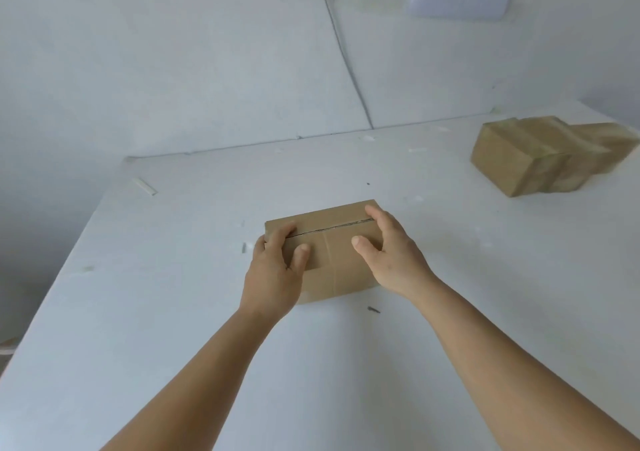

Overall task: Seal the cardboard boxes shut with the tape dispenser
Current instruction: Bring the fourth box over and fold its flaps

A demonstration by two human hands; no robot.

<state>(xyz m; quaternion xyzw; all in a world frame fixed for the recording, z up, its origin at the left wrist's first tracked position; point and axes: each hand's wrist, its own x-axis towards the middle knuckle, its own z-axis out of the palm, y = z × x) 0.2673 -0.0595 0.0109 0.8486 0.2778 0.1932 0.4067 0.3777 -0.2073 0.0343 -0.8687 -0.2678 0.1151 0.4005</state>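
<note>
White table [450, 277]; hands [273, 277] gripping box [332, 242]

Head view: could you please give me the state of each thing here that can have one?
Near box: flaps closed, centre seam untaped.
Left hand: grip curled round the box's left end.
Right hand: grip curled round its right end.
Far boxes: closed, glossy tape showing.

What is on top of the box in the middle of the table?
Both hands: left hand and right hand hold the box. Its untaped seam shows between them; inside is hidden.
</note>
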